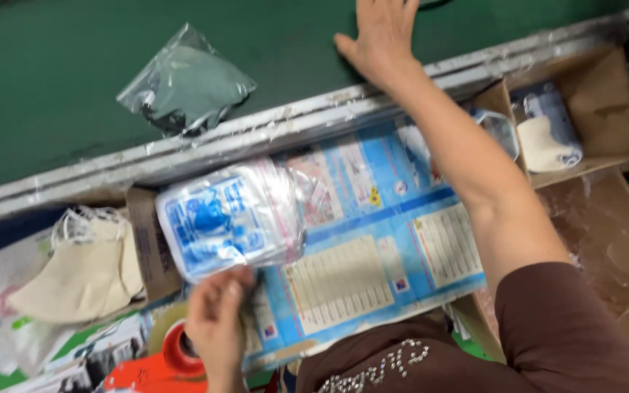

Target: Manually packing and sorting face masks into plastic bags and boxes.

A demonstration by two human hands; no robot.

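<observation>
Green conveyor belt (52, 80) carries a clear bagged grey mask (187, 84). Right hand (381, 33) rests flat there, fingers spread. Left hand (216, 320) pinches a blue-printed clear plastic packet stack (231, 218).

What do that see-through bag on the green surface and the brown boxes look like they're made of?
The bag looks like thin clear plastic film: glossy and crinkled, with dark contents showing through. The boxes look like plain brown cardboard: matte, with folded flaps and raw edges. The green surface seems a smooth matte belt, perhaps rubber or vinyl.

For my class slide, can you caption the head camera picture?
Right hand reaches onto the green belt; left hand grips a stack of clear bags.
</observation>
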